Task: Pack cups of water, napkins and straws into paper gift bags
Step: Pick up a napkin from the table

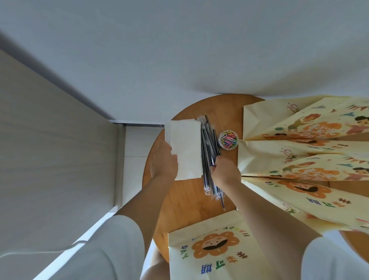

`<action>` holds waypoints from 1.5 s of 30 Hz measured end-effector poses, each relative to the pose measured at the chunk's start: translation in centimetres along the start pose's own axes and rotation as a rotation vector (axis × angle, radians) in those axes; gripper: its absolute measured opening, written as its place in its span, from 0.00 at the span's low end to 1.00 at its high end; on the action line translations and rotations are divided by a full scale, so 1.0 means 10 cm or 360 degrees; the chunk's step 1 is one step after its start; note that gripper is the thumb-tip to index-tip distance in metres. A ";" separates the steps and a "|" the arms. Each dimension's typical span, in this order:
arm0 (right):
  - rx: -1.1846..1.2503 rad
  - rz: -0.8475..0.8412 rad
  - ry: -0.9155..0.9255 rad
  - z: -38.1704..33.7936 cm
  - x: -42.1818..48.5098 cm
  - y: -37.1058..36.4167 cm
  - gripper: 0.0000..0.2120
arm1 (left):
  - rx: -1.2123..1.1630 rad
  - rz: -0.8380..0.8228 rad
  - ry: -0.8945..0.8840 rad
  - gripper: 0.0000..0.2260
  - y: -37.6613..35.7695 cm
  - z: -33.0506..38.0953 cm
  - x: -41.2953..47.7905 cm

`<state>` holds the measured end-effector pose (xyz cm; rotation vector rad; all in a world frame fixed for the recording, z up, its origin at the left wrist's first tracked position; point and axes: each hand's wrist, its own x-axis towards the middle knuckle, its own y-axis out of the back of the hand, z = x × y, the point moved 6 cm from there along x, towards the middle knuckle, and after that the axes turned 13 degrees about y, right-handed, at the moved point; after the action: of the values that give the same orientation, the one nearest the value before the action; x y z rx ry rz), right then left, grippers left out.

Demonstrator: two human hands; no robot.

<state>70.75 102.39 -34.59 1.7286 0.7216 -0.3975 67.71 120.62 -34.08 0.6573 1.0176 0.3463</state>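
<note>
Both hands are busy. The left hand (163, 161) grips the napkins (186, 148) by their 9 o'clock edge, fingers curled onto the white stack. The right hand (225, 173) is closed round the straws (207, 143) at about mid-length, pinching the dark bundle from its 3 o'clock side. I cannot tell whether either load is clear of the counter (181, 202) or rests on it.

The two loads lie side by side, touching or nearly so, with the napkins at 9 o'clock of the straws. The straws run long, from 12 to 6 o'clock, with their ends sticking out well past the right hand both ways. The napkins' far corner hangs over the round counter's rim at about 10 o'clock.

Just beyond the right hand, at 1 o'clock, sits a small clear tub of coloured clips (228, 139), close beside the straws. The bags (304, 133) fan out at 3 o'clock, their near corners just beside the right hand's knuckles. One near bag (214, 254) is at 6 o'clock, under the right forearm, close to the person. I cannot see whether any mouth stands open, and no cups show.

As I judge it, the move turns on this: the bags lie to 3 o'clock, so the right hand with the straws is nearer, and the left hand must cross over. The long straws would have to be tipped end-first to go in.
</note>
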 end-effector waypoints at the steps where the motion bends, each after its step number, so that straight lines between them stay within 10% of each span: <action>1: 0.0003 0.0007 0.0024 -0.01 -0.01 0.01 0.08 | -0.0001 0.0015 -0.0015 0.11 0.00 0.00 -0.01; 9: 0.0781 0.0300 0.0118 -0.14 -0.13 0.29 0.07 | -0.0489 -0.0287 0.0287 0.20 -0.02 0.04 -0.12; 18: 0.1566 0.0307 0.0097 -0.42 -0.43 0.73 0.12 | -0.0739 -0.0454 0.0044 0.08 0.26 0.23 -0.60; 26: 0.1530 0.0317 0.0093 -0.38 -0.87 0.81 0.16 | -0.0348 -0.0023 -0.0224 0.17 0.44 0.16 -0.99; 45: 0.1462 0.0235 -0.0024 -0.33 -0.51 0.67 0.12 | -0.0329 -0.0233 -0.0030 0.02 0.15 0.20 -0.52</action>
<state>70.89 103.27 -25.61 2.6120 0.4009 -0.7049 66.91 118.17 -28.89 0.3967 0.9905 0.3112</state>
